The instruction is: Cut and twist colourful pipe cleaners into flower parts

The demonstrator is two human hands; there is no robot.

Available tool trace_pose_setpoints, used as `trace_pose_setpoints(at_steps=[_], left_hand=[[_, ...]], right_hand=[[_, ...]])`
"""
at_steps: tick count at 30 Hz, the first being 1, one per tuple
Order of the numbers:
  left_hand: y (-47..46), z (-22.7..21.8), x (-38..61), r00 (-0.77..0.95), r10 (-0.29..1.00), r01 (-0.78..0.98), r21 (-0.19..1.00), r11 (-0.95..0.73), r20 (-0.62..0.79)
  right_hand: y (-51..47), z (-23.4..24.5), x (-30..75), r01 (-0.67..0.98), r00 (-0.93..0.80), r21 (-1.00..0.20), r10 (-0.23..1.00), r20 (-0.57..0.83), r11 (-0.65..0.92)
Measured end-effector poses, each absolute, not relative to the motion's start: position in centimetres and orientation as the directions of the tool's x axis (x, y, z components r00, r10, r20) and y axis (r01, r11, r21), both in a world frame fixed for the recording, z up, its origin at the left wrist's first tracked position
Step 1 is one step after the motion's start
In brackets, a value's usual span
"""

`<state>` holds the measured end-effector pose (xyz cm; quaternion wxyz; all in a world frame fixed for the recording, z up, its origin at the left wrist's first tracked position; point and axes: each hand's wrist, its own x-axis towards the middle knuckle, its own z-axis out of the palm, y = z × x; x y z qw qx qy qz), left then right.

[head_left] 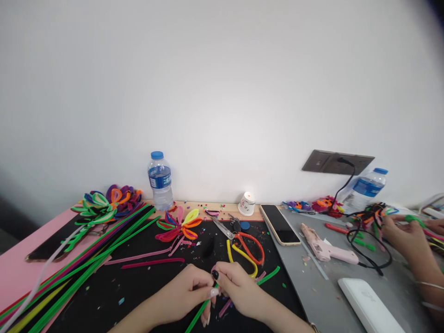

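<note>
My left hand (183, 293) and my right hand (241, 286) meet low in the middle, fingers pinched together. A green pipe cleaner (197, 317) runs down from between them. Its upper end is hidden in my fingers. Behind my hands lies a multicoloured pipe-cleaner flower (178, 225) with looped petals. Red-handled scissors (249, 245) rest open on the black mat (100, 296), with a bent yellow pipe cleaner (244, 260) beside them. To the left are a dark pink pipe cleaner (152, 263) and a pale pink one (138, 256).
A bundle of long pipe cleaners (93, 268) and finished flowers (104, 203) lie left. A water bottle (161, 182), paper cup (246, 204) and phone (280, 225) line the back. Right are a pink glue gun (326, 247), white power bank (369, 307) and another person's hand (405, 240).
</note>
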<state>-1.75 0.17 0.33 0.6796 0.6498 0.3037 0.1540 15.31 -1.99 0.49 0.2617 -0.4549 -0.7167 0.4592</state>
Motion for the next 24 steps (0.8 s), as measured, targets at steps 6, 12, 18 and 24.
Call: trace_pose_setpoints(at_steps=[6,12,18,24], left_hand=[[0.2,0.6,-1.8,0.754,0.634,0.236,0.972,-0.016,-0.172],[0.3,0.3,-2.0,0.762,0.601,0.284,0.958,0.027,-0.243],[0.4,-0.1,-1.7,0.737,0.622,0.144,0.960,0.239,-0.266],[1.4,-0.5,-1.6,0.644,0.741,-0.002,0.969,0.248,-0.189]], right_hand=[[-1.6,0.6,15.6,0.393,-0.403,-0.901,0.915,0.011,0.184],[-0.7,0.8,16.3,0.331,-0.287,-0.936,0.958,0.021,0.120],[-0.8,1.7,16.8,0.378,-0.195,-0.880,0.954,0.229,0.289],[0.1,1.7,18.1,0.215,0.020,-0.927,0.948,0.318,0.307]])
